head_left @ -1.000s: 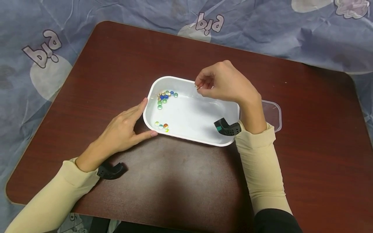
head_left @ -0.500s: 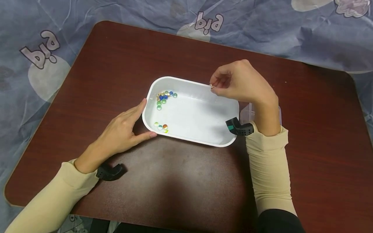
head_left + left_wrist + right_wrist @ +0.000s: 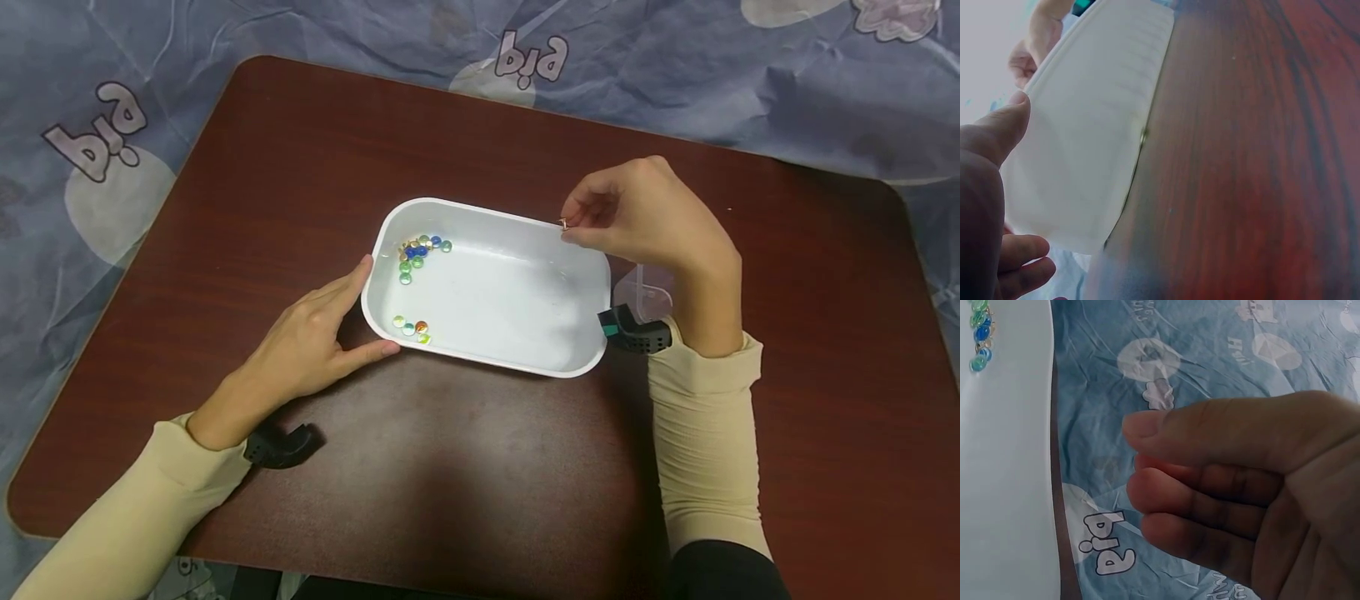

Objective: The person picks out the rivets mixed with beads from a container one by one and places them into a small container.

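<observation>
Right hand pinching gold piece, holding it by tray's far edge, toward far right corner; left hand, thumb and fingers spread apart, touching near left corner; marbles clustering at far left corner, four more lying near left; box sitting beyond right edge

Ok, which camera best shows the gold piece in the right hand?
The head view: it alone shows the gold piece, though small, pinched in the right hand. The right wrist view shows that hand but no piece; in the left wrist view the hand appears beyond the white tray, with no piece discernible.
</observation>
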A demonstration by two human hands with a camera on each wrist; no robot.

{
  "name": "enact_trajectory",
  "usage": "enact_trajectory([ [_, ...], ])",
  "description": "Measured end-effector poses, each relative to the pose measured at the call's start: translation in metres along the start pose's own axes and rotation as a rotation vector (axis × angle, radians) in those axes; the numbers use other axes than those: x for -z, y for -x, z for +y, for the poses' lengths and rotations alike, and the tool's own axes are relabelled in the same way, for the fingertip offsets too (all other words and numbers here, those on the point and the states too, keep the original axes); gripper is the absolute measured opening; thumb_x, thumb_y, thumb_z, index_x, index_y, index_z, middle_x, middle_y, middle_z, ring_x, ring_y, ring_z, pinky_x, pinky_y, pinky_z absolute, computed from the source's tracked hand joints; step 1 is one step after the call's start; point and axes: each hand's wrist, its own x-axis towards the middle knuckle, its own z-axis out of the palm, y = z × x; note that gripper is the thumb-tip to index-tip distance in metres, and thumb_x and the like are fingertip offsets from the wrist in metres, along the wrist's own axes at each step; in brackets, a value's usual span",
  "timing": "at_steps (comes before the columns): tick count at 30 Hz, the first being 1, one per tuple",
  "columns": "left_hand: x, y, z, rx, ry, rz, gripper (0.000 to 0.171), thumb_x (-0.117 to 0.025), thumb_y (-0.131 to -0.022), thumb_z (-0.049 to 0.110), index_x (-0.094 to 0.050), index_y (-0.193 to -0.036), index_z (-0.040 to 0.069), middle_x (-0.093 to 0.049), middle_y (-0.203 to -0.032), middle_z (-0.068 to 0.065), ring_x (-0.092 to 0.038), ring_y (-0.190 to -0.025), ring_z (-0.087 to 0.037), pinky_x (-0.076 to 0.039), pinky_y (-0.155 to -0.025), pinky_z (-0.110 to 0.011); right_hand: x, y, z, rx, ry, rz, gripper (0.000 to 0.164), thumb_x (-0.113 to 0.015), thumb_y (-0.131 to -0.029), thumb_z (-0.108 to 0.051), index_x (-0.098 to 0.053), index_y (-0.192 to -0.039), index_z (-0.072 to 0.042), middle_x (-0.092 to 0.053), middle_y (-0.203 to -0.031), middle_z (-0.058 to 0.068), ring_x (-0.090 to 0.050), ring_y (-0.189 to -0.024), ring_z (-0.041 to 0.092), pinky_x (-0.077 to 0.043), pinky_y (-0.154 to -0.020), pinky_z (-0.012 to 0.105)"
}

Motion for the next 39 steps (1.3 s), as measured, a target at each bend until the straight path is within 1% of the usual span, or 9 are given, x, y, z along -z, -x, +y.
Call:
enact_trajectory([
  [5,0.0,0.0,0.0,-0.007,-0.002,0.007,0.102,-0.043,-0.088,0.076,-0.032,-0.152,-0.003,-0.049,-0.142,-0.026,-0.052,-0.128,-0.039,-0.043,-0.1,-0.057,0.005,0.008,0.0,-0.02,0.018,0.011,0.007,-0.078,-0.081,-0.005,-0.075,-0.084,-0.011,-0.07,-0.075,-0.003,-0.062,-0.066,0.008,-0.046,-0.062,0.014],
  [11,0.0,0.0,0.0,-0.017,-0.001,0.017,0.101,-0.043,-0.088,0.075,-0.033,-0.151,-0.004,-0.05,-0.141,-0.026,-0.053,-0.127,-0.04,-0.044,-0.098,-0.058,0.011,0.018,0.001,-0.046,0.063,0.041,0.007,-0.081,-0.081,-0.01,-0.077,-0.085,-0.015,-0.07,-0.076,-0.007,-0.057,-0.063,0.009,-0.042,-0.057,0.017],
  [18,0.0,0.0,0.001,-0.008,-0.003,0.001,0.102,-0.043,-0.088,0.076,-0.032,-0.152,-0.002,-0.049,-0.143,-0.026,-0.052,-0.127,-0.04,-0.043,-0.099,-0.058,0.016,0.026,0.008,-0.045,0.115,0.066,0.01,-0.084,-0.079,-0.012,-0.077,-0.085,-0.016,-0.07,-0.076,-0.007,-0.054,-0.061,0.008,-0.039,-0.056,0.016],
  [21,0.0,0.0,0.001,-0.004,-0.005,-0.004,0.102,-0.043,-0.088,0.075,-0.031,-0.152,-0.002,-0.048,-0.143,-0.026,-0.051,-0.127,-0.041,-0.043,-0.099,-0.058,0.019,0.028,0.011,-0.049,0.115,0.071,0.011,-0.085,-0.078,-0.014,-0.078,-0.086,-0.015,-0.071,-0.077,-0.006,-0.054,-0.06,0.007,-0.038,-0.055,0.016],
  [25,0.001,0.0,0.002,-0.015,-0.004,0.004,0.101,-0.042,-0.088,0.075,-0.031,-0.152,-0.002,-0.049,-0.142,-0.027,-0.052,-0.127,-0.04,-0.043,-0.099,-0.058,0.022,0.032,0.014,-0.061,0.118,0.062,0.009,-0.084,-0.08,-0.013,-0.077,-0.086,-0.015,-0.071,-0.077,-0.006,-0.055,-0.061,0.007,-0.039,-0.054,0.017],
  [29,0.001,0.0,0.002,-0.009,0.001,0.001,0.101,-0.043,-0.088,0.075,-0.031,-0.152,-0.002,-0.049,-0.142,-0.027,-0.052,-0.127,-0.04,-0.043,-0.1,-0.058,0.026,0.037,0.016,-0.097,0.123,0.05,0.007,-0.08,-0.083,-0.012,-0.076,-0.088,-0.015,-0.071,-0.077,-0.006,-0.057,-0.065,0.007,-0.041,-0.058,0.018],
  [32,0.002,0.0,0.002,-0.005,0.008,-0.001,0.101,-0.044,-0.088,0.075,-0.031,-0.152,-0.002,-0.048,-0.143,-0.026,-0.051,-0.127,-0.04,-0.042,-0.101,-0.057,0.03,0.042,0.019,-0.116,0.122,0.044,0.008,-0.079,-0.083,-0.011,-0.076,-0.09,-0.014,-0.072,-0.079,-0.005,-0.058,-0.067,0.005,-0.041,-0.06,0.017],
  [36,0.001,0.0,0.002,-0.009,0.014,0.003,0.1,-0.045,-0.088,0.074,-0.031,-0.152,-0.001,-0.048,-0.143,-0.026,-0.051,-0.128,-0.04,-0.042,-0.101,-0.057,0.034,0.047,0.024,-0.114,0.124,0.043,0.009,-0.078,-0.083,-0.009,-0.076,-0.091,-0.012,-0.072,-0.08,-0.004,-0.059,-0.067,0.004,-0.042,-0.061,0.015],
  [39,0.001,0.0,0.002,-0.009,0.015,0.002,0.1,-0.045,-0.088,0.074,-0.031,-0.153,-0.001,-0.049,-0.143,-0.026,-0.052,-0.128,-0.039,-0.042,-0.101,-0.057,0.038,0.051,0.027,-0.131,0.117,0.044,0.01,-0.077,-0.083,-0.009,-0.076,-0.093,-0.011,-0.073,-0.081,-0.002,-0.059,-0.067,0.002,-0.042,-0.061,0.014],
])
